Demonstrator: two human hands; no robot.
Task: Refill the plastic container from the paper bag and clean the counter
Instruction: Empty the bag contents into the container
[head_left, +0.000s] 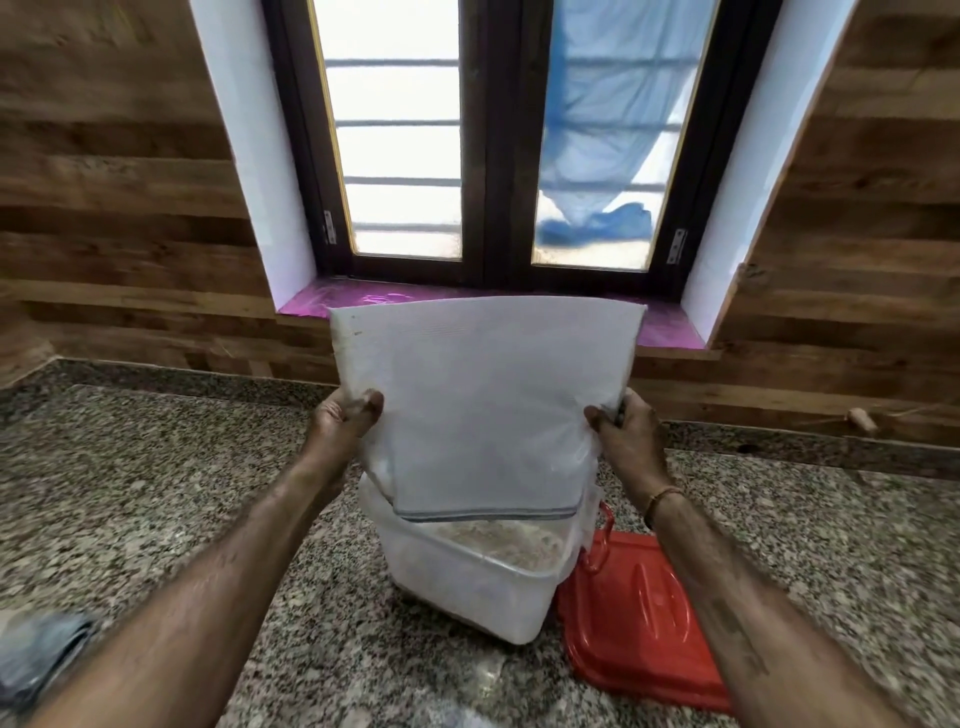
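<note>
Now, paper bag (483, 395): white, held up in the air at frame centre; its lower edge, which carries a grey-blue strip, hangs over the container's open top, and its upper edge reaches in front of the sill at 12 o'clock.
Left hand (345, 421): at the bag's 9 o'clock edge, thumb on the near face, fingers hidden behind, pinching the paper.
Right hand (626, 436): at the bag's 3 o'clock edge, thumb on the near face, pinching the paper in the same way.
Wrist band (662, 496): thin, on the right wrist.
Plastic container (467, 587): translucent, lidless, standing on the counter at the bag's 6 o'clock, straight below it; a pale grainy fill shows inside.
Red lid (639, 613): flat on the counter at the container's 3 to 4 o'clock, just beside it; contact cannot be told.
Counter (156, 493): speckled granite.
Window (493, 130): at 12 o'clock, dark frame, two panes.
Blue cloth (597, 156): behind the right pane.
Sill (311, 304): pink.
Wall (119, 208): wood planks on either side of the window.
</note>
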